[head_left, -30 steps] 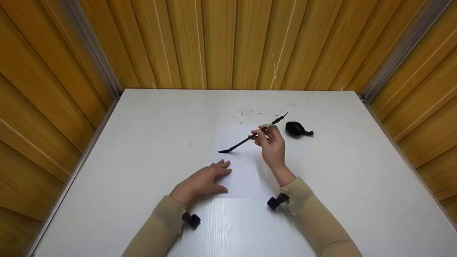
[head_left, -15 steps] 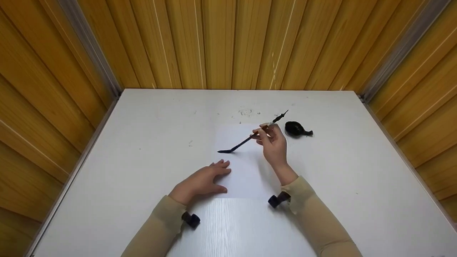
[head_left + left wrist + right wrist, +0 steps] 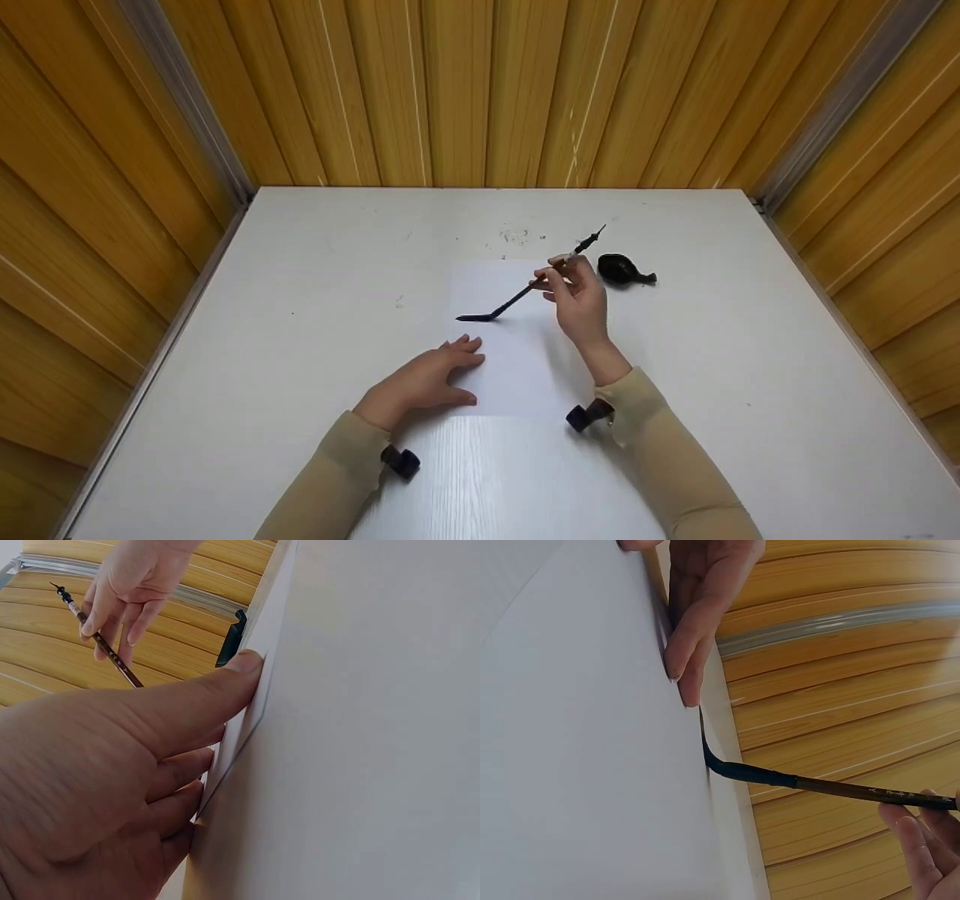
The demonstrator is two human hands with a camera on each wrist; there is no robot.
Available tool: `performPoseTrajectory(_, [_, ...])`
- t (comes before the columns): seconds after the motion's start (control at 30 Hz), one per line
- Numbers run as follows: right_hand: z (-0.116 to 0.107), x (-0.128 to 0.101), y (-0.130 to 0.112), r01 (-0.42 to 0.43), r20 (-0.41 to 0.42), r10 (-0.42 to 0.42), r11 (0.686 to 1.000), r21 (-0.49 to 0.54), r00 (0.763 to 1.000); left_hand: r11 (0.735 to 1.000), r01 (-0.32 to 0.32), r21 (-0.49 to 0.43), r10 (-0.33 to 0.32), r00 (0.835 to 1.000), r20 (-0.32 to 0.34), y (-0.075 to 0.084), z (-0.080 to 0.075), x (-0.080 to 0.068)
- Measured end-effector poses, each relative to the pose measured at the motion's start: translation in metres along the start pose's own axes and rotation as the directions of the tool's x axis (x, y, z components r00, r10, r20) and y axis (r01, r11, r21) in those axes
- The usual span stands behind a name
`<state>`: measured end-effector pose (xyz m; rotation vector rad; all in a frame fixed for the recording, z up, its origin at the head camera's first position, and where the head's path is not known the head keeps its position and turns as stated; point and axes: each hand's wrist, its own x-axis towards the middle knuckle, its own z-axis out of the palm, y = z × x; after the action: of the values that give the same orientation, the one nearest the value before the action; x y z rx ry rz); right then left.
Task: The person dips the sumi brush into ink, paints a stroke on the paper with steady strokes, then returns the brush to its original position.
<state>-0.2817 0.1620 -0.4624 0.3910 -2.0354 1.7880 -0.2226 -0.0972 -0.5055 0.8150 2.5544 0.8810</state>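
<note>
1. Head view showed the right hand (image 3: pixel 579 300) pinching a calligraphy brush (image 3: pixel 525 288) high on its shaft, with the black tip bent flat against a white sheet of paper (image 3: pixel 510 375) that lay in the middle of the white table (image 3: pixel 300 337).
2. The left hand (image 3: pixel 421 381) lay palm down with fingers straight and relaxed, pressing the sheet's left edge; it grasped nothing.
3. To stroke well, I judged the bristles needed lighter pressure, since the right wrist view showed the tip (image 3: pixel 714 757) sharply kinked; the shaft should stand more upright.
4. The holding hand ought to keep the paper flat and stay apart from the wet tip, which was near its fingertips (image 3: pixel 682 667).
5. A black ink dish (image 3: pixel 621 270) sat just beside the writing hand, close enough to knock.
6. Against the picture half a second earlier, the right hand had lifted slightly toward the far side and the shaft stood a little steeper, while the tip and left hand had stayed put.
</note>
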Motion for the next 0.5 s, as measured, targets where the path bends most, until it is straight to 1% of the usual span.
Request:
performPoseTrajectory(0.23, [-0.0039,0.0022,-0.0021,0.014,0.013,-0.014,1.000,-0.010,1.000,1.000,-0.004,-0.009,0.004,1.000,-0.002,-0.0001,-0.0004,0.0000])
performPoseTrajectory(0.5, [-0.0087,0.0041,-0.0057,0.001,0.010,0.000,0.998,-0.069,1.000,1.000,0.005,-0.011,-0.005,1.000,0.000,0.0010,-0.0002,-0.0007])
